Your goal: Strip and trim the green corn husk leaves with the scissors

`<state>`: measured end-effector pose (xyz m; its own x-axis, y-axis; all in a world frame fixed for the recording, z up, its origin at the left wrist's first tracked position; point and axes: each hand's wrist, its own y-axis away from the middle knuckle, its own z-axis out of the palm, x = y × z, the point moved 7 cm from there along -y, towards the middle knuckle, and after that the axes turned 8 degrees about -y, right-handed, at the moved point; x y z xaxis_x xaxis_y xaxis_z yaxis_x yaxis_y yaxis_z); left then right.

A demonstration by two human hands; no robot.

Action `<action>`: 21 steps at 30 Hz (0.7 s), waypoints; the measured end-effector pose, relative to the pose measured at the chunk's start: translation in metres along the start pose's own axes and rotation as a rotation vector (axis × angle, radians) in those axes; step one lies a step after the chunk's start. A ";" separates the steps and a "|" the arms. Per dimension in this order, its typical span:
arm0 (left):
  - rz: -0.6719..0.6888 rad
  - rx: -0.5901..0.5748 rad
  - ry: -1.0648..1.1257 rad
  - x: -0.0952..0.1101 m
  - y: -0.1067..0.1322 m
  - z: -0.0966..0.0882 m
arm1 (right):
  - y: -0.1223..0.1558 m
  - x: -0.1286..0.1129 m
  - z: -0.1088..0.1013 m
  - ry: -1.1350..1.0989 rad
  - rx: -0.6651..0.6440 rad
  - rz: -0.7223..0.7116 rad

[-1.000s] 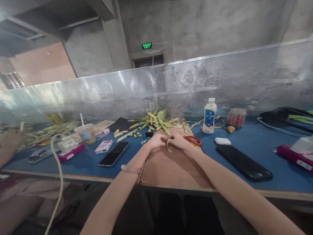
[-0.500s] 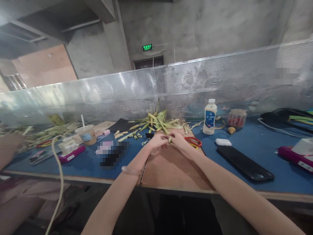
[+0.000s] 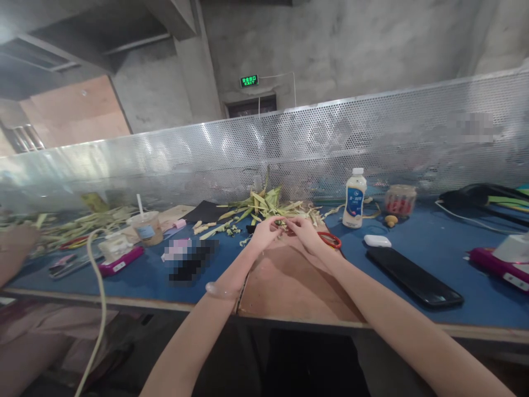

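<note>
My left hand (image 3: 265, 234) and my right hand (image 3: 305, 232) meet above the far part of a brown board (image 3: 297, 281). Both are closed, thumbs and fingers pinched together at the tips. Whatever lies between the fingertips is too small and too hidden to make out. Just beyond the fingers is a heap of pale green and yellow husk-like leaf strips (image 3: 266, 203). A red loop handle (image 3: 330, 240), apparently of scissors, shows beside my right wrist, partly covered by it. On my left forearm sits a pale bangle (image 3: 223, 290).
Right of the board stand a white-capped bottle (image 3: 354, 198), a jar (image 3: 400, 201), a white case (image 3: 377, 241) and a black phone (image 3: 413, 275). To the left are a drink cup (image 3: 147, 230) and a magenta power strip (image 3: 122, 262). Another person's hand (image 3: 19, 248) is at far left.
My hands have shifted slightly and the fingers now arch higher, tips together. The small pale green piece seen between them earlier is now hidden. My right forearm covers more of the scissors.
</note>
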<state>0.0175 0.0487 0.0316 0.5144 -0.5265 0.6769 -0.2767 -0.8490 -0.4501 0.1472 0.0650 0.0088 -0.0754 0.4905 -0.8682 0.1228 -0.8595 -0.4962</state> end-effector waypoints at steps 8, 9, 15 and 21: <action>0.089 0.104 -0.112 0.016 0.002 -0.010 | 0.001 -0.001 0.004 -0.036 -0.024 0.018; 0.093 0.109 -0.123 0.017 0.002 -0.010 | 0.001 0.000 0.004 -0.040 -0.025 0.021; 0.105 0.137 -0.166 0.019 0.003 -0.013 | 0.004 0.001 0.009 -0.046 -0.041 0.014; 0.121 0.130 -0.176 0.018 0.003 -0.013 | 0.005 -0.011 0.012 0.069 -0.047 -0.116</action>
<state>0.0157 0.0363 0.0498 0.6206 -0.5983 0.5069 -0.2442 -0.7617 -0.6001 0.1373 0.0530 0.0161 -0.0236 0.5964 -0.8023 0.1631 -0.7895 -0.5917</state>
